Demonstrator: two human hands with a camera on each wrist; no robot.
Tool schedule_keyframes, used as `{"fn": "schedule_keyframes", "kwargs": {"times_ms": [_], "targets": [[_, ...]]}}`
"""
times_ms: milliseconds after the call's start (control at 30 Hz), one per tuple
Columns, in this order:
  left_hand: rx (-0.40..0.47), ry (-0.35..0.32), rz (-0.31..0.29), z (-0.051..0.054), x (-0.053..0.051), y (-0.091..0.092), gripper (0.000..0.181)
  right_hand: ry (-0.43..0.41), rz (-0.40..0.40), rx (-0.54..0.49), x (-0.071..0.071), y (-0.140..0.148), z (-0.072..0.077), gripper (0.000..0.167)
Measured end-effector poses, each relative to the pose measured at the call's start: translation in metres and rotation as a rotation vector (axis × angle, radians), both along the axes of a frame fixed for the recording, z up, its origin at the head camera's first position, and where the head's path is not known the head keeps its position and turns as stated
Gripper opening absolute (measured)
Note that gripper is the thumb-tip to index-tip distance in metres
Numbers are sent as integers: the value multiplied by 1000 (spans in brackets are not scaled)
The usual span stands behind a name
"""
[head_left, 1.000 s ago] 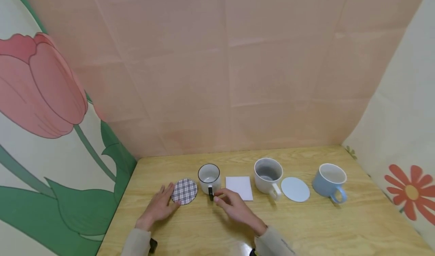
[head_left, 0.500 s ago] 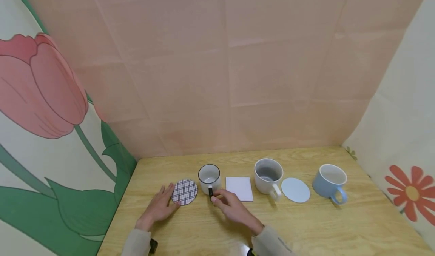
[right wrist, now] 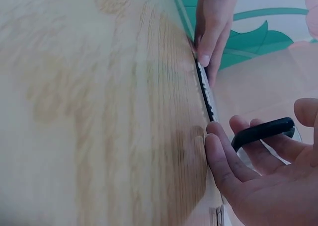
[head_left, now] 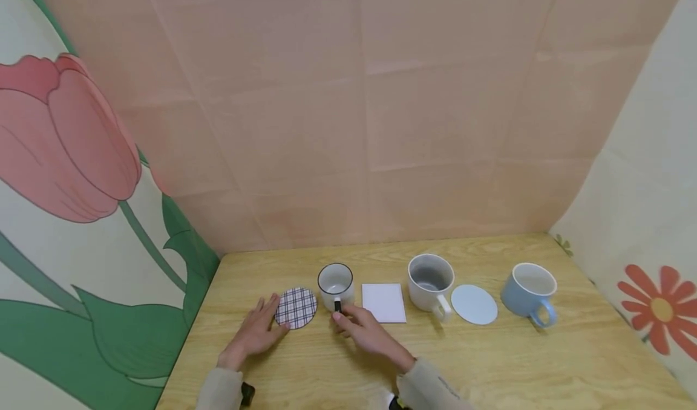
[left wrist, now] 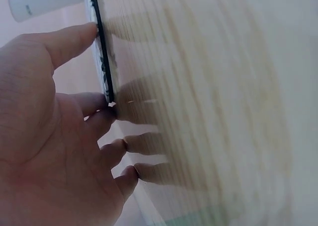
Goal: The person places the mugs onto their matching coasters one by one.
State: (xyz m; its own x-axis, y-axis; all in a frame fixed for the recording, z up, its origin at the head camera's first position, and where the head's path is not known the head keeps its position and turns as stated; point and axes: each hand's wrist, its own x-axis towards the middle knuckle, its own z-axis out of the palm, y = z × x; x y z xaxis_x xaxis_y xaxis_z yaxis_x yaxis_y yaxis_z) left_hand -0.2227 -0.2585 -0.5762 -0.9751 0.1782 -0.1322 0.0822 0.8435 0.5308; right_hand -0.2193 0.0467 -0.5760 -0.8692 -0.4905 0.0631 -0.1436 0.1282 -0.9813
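A white mug with a black rim (head_left: 335,282) stands upright on the table. My right hand (head_left: 371,332) is at its black handle (right wrist: 263,131), with finger and thumb about the handle. In the right wrist view, two fingers pass behind the handle and the thumb lies close to it. Left of the mug lies a round plaid coaster (head_left: 296,308). My left hand (head_left: 255,330) rests beside that coaster with its fingers spread and mostly straight. The left thumb and index fingertip touch the coaster's dark edge (left wrist: 104,62) in the left wrist view.
A square white coaster (head_left: 383,303) lies right of the black-rimmed mug. Further right are a larger white mug (head_left: 430,280), a round pale blue coaster (head_left: 474,305) and a blue mug (head_left: 526,290). The wooden table (head_left: 490,367) ends at a pink backdrop (head_left: 359,126).
My right hand has shifted slightly left, and its thumb has come over the black handle. The left hand, the mugs and the coasters look unmoved.
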Motion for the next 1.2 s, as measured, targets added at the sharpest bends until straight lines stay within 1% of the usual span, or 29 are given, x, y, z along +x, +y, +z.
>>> {"fn": "schedule_keyframes", "kwargs": {"times_ms": [67, 133, 233, 300, 467, 567, 733, 833, 1033, 1200], "targets": [[15, 19, -4, -5, 0, -1, 80, -13, 4, 1, -1, -2, -1, 44], [27, 21, -10, -5, 0, -1, 79, -32, 6, -5, -1, -5, -3, 45], [21, 4, -11, -4, 1, -3, 80, -67, 0, -23, -1, -9, -5, 45], [22, -13, -10, 0, 1, -3, 80, -86, -1, -42, 0, -11, -5, 46], [22, -1, -6, -1, 0, -4, 80, -89, -4, -57, 1, -14, -1, 49], [9, 7, -10, -1, -1, -4, 80, -100, -9, -68, -1, -17, -4, 52], [-13, -5, -9, 0, -2, -4, 79, -130, -13, -117, -4, -21, -10, 58], [-10, -11, -9, 1, -2, -4, 80, -113, -35, -115, -4, -24, -13, 59], [-8, -12, -6, 2, 1, -2, 79, -33, -88, -36, -1, -25, -12, 55], [-27, -8, -10, 0, 0, 0, 79, -19, -130, -14, 2, -25, -10, 55]]}}
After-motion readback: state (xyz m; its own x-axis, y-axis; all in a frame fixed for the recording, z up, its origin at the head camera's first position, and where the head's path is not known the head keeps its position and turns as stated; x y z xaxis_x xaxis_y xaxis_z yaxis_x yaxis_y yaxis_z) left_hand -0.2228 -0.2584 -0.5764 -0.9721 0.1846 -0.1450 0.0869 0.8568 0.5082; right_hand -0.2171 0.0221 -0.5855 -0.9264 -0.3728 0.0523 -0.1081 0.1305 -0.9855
